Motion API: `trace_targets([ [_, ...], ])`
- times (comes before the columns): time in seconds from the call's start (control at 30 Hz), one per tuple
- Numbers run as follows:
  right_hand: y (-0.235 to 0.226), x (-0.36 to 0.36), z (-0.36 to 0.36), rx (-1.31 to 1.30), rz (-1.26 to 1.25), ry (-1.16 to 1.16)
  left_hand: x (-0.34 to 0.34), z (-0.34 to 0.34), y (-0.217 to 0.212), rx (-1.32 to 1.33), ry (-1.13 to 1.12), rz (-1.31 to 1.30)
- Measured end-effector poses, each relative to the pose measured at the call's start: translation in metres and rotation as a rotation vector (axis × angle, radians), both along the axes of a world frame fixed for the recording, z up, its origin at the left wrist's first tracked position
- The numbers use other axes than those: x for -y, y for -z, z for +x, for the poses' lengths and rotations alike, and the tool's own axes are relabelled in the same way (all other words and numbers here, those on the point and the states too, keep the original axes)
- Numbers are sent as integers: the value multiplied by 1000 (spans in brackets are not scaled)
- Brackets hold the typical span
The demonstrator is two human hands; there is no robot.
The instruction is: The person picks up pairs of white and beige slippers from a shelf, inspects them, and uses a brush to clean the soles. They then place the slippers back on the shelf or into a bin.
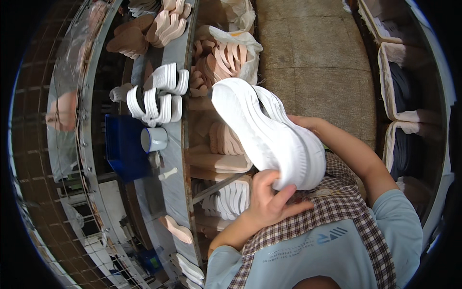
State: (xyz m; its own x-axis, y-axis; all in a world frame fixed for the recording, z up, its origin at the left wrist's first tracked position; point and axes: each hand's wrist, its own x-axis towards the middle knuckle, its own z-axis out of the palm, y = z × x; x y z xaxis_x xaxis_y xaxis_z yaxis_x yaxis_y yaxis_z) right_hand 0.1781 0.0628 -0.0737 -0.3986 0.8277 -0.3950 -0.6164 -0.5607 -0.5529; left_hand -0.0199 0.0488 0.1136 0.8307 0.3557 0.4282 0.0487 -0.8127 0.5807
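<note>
Looks like a carrying or steadying step: holding a bulky stack of white shoe soles (272,132) in front of the plaid apron (332,212), off to the right of the tabletop's (174,197) right edge and not resting on it. Touching the stack's near end with the left hand (263,201), fingers bent there and partly splayed; cannot tell how firmly gripping. Reaching round the far side with the right hand (303,121), fingers hidden behind the soles (cannot tell whether wide or narrow).

By judgement, calls next for sharing the weight between both hands and squaring the layers against slipping. To set down along that right edge, calls for avoiding the white mug (156,140), the small pale-handled tool (168,174) and, toward the near corner, the lone pinkish insole (176,229).
</note>
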Motion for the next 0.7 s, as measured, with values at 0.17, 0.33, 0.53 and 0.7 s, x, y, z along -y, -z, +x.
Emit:
trace_targets([
  [0.17, -6, 49, -10, -171, 177, -173, -85, -50, 28, 133, -166, -202],
  [0.33, 49, 120, -111, -149, 40, -535, -151, -192, 93, -642, 9, -699],
  [0.53, 156, 199, -237, -177, -73, -928, 31, -318, 179, -849, 90, -1710],
  [0.7, 198, 271, -263, -178, 27, -1083, 150, -382, 210, -674, -85, -1815],
])
